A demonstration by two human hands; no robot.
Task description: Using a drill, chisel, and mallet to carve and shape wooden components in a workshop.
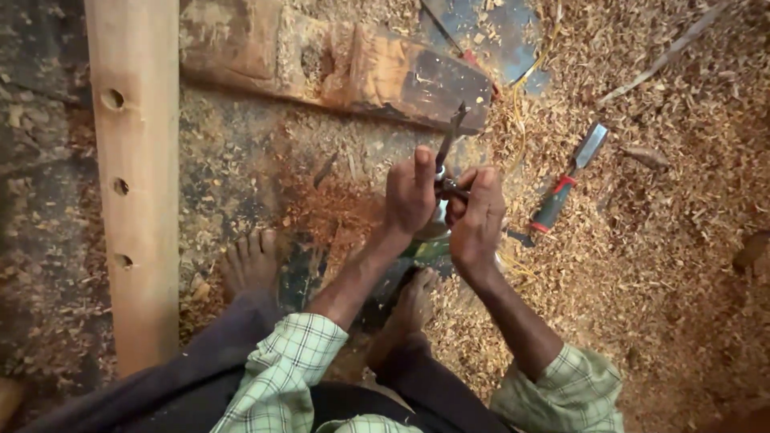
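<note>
Head view, left hand: your left hand is closed around the body of a small power tool, forefinger raised, gripping it so the front end stays steady and points away from you
Head view, right hand: your right hand is closed on a small dark metal key at the tool's front, fingers pinched tight; the two hands touch, so one braces while the other bears on the key
Tool and bit: a thin dark bit sticks out past your fingers toward the dark beam; most of the tool is hidden under your hands, so I cannot tell its exact kind
Stance: your bare feet stand just below the hands, which are held up over the floor, close to your eyes
Nearby: a chisel with a red and dark handle lies on the wood shavings just right of your right hand, within easy reach
Left side: a pale plank with three drilled holes lies well apart from both hands
</note>
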